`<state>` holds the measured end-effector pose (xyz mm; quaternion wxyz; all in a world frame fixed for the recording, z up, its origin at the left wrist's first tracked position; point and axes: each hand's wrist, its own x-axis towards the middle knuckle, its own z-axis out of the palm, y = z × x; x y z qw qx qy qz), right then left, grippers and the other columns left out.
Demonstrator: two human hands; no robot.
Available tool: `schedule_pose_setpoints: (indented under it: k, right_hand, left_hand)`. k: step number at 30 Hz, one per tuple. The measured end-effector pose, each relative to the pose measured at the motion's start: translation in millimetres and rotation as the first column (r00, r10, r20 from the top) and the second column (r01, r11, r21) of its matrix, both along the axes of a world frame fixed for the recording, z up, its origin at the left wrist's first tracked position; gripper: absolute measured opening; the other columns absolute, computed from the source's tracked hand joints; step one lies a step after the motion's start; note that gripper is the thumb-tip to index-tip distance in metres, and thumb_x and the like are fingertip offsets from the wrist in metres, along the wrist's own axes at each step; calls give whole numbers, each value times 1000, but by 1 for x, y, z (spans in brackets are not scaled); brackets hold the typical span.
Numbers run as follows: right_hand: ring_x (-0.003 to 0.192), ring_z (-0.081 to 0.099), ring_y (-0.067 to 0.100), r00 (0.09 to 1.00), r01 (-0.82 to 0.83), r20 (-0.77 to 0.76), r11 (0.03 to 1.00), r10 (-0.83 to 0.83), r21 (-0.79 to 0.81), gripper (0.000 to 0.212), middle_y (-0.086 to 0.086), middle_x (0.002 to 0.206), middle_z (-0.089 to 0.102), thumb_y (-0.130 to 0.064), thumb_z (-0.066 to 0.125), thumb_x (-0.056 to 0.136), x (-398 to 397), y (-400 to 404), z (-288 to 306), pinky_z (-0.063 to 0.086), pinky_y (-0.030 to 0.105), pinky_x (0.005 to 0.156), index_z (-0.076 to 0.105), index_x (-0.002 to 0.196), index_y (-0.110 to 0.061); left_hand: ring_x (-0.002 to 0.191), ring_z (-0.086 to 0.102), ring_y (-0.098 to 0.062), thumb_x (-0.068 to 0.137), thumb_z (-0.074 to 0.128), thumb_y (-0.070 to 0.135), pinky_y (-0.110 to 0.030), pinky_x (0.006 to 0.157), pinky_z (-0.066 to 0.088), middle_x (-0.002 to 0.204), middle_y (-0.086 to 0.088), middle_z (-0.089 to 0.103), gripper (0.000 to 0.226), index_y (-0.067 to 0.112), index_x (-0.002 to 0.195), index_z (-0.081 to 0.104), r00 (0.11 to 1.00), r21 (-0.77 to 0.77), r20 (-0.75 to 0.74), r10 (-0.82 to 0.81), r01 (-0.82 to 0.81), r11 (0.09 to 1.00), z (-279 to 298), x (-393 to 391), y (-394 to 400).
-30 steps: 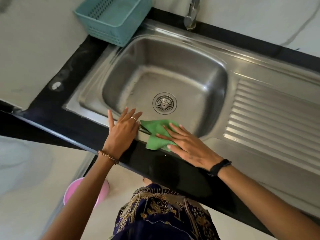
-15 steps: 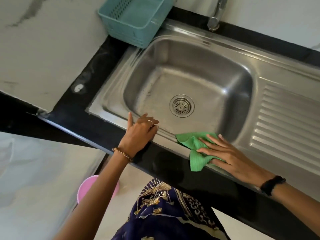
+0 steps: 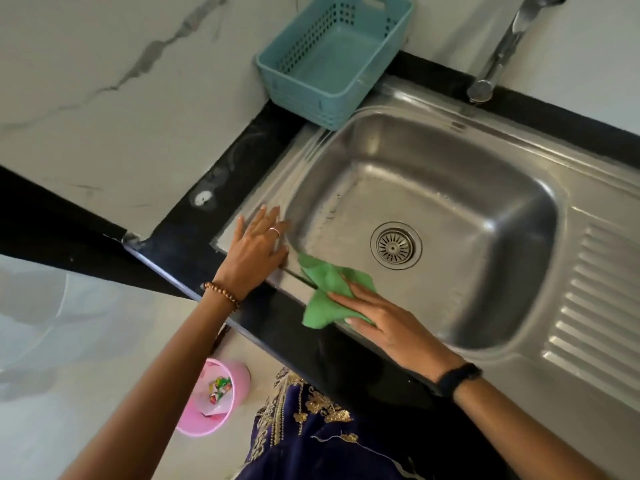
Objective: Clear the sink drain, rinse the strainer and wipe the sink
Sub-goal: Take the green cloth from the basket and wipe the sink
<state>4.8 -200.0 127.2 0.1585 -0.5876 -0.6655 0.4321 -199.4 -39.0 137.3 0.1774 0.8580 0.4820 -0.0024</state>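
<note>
The right hand [image 3: 388,327] presses a green cloth [image 3: 323,292] flat against the near rim of the stainless steel sink [image 3: 450,161], at the front left corner of the basin. The fingers lie straight and spread over the cloth; the grip is released, with pressure applied through the palm and fingers rather than by a pinch. This flat contact spreads the cloth over the rim and appears suited to a wiping stroke along the edge. Part of the cloth hangs over the rim into the basin.

The left hand [image 3: 256,247] rests flat on the left front corner of the sink rim, just beside the cloth, fingers extended and holding nothing; its grip is likewise released. Its position suggests bracing of the body while the right arm reaches forward across the black counter [image 3: 221,174].

The strainer [image 3: 396,245] sits seated in the drain at the basin floor, apart from the cloth. The basin appears free of debris, so the wiping step is judged to be in hand.

A teal basket [image 3: 332,60] stands at the far left corner of the sink. The tap [image 3: 498,53] rises behind the basin. A pink bin [image 3: 214,396] stands on the floor below.
</note>
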Motion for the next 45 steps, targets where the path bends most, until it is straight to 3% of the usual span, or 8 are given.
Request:
schedule_pose_setpoints:
  k: [10, 15, 19, 27, 31, 37, 40, 45]
  right_hand:
    - [126, 14, -29, 991, 131, 37, 986, -128, -103, 47, -40, 136, 23, -31, 48, 94, 3, -13, 5, 10, -4, 103, 37, 118, -70]
    - [136, 16, -11, 990, 113, 86, 993, -116, 40, 40, -23, 148, 22, -30, 47, 95, -68, 70, 7, 13, 5, 108, 43, 130, -48]
    - [143, 18, 8, 979, 136, 123, 973, -161, 189, 39, -4, 152, 32, -21, 47, 95, -116, 126, 7, 19, 18, 113, 48, 134, -27]
    - [133, 42, 15, 940, 257, 171, 942, -296, 217, 41, -7, 138, 52, -12, 55, 89, -123, 104, 8, 18, 20, 112, 57, 125, -32]
    - [138, 32, 9, 948, 264, 133, 947, -289, 181, 50, -8, 149, 37, -10, 44, 95, -128, 123, 1, 0, 11, 111, 38, 140, -31]
    - [106, 63, 20, 867, 484, 27, 854, -498, 192, 36, 8, 140, 50, -7, 42, 95, -117, 181, -6, 48, 21, 90, 49, 130, -14]
    - [85, 66, 22, 806, 585, -25, 790, -591, 182, 24, 16, 117, 63, -8, 42, 96, -94, 212, -8, 44, 13, 73, 56, 116, -6]
    - [81, 65, 29, 768, 632, -74, 734, -636, 248, 20, 21, 107, 64, 4, 48, 88, -56, 248, -13, 35, 6, 69, 62, 102, 3]
  left_hand:
    - [129, 43, -38, 85, 58, 3, -42, 110, 30, 135, -26, 47, 38, -3, 122, 56, 970, 145, 169, -176, 153, 978, 1, -17, 34]
    - [132, 40, -17, 97, 42, 15, -17, 109, 23, 140, -5, 47, 35, 13, 131, 50, 916, -77, 396, -68, 107, 991, 1, -35, 54]
    - [128, 43, -12, 96, 43, 18, -19, 107, 29, 134, -1, 54, 34, 15, 129, 51, 875, -123, 482, -35, 108, 986, 5, -40, 66]
    - [137, 33, -19, 94, 49, 12, -25, 116, 11, 143, -9, 44, 41, 12, 135, 45, 895, 4, 398, -203, 220, 976, 7, -15, 86]
    - [138, 29, -24, 91, 49, 6, -38, 116, 17, 146, -12, 39, 45, 8, 136, 42, 880, 241, 378, -289, 208, 948, 21, 25, 110]
    - [142, 17, -24, 86, 59, 31, -41, 115, 8, 152, -11, 27, 68, 16, 144, 28, 903, 484, 185, -388, 259, 836, 35, 95, 148]
    - [142, 22, -22, 85, 55, 46, -46, 113, 5, 153, -6, 27, 74, 21, 146, 20, 949, 526, 8, -316, 265, 808, 31, 122, 163]
    - [91, 64, -15, 80, 64, 32, -57, 109, 17, 86, 5, 70, 56, 24, 133, 49, 946, 581, 170, -275, 129, 804, 39, 133, 177]
